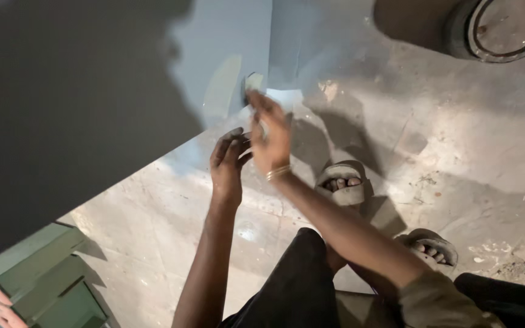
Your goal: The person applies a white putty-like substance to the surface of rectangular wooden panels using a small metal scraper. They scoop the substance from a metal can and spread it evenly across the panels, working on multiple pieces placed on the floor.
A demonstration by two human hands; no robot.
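The right hand [270,136] is pinching a small pale scrap [254,81] against the near corner of the grey panel [226,67], far from the sandalled feet. The left hand [229,159], just left, is hanging half-curled and released, touching nothing I can make out.

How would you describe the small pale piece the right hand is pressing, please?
Start at the big grey-blue panel leaning over the concrete floor. At its lower right edge, the right hand fingers a small pale scrap; it alone is light against a dark notch.
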